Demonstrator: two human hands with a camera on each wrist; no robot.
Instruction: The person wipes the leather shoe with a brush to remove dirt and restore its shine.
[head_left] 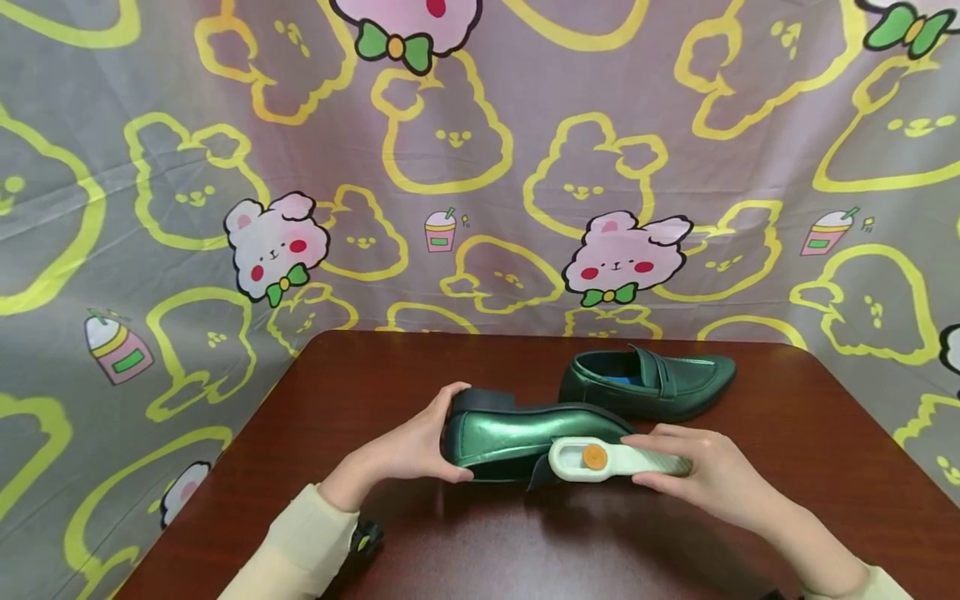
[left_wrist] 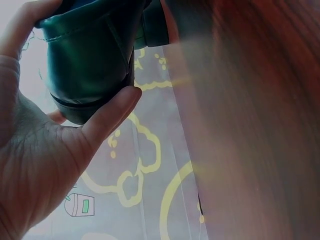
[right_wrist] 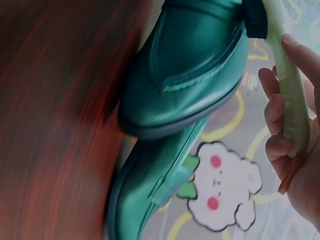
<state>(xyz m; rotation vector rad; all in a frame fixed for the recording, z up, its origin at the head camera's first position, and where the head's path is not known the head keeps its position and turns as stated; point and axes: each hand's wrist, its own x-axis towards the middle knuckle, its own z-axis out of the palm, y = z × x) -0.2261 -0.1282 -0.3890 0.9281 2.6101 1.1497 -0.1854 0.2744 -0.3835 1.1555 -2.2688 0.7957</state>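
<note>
A glossy dark-green loafer [head_left: 502, 433] is held tipped on its side above the table, sole facing away and toe to the right. My left hand [head_left: 412, 446] grips its heel end, with the thumb on the near side, as the left wrist view also shows. My right hand [head_left: 708, 475] holds a brush [head_left: 626, 460] by its pale handle; an orange round knob [head_left: 595, 457] sits on the head. Dark bristles [right_wrist: 256, 19] show in the right wrist view, against or very near the loafer's upper. The matching loafer [head_left: 660, 383] stands upright behind.
A reddish-brown wooden table [head_left: 405, 358] lies beneath the hands. Behind and beside it hangs a grey cloth [head_left: 480, 225] printed with yellow outlines and rabbit faces. A dark strap piece [head_left: 366, 540] sits at the left wrist.
</note>
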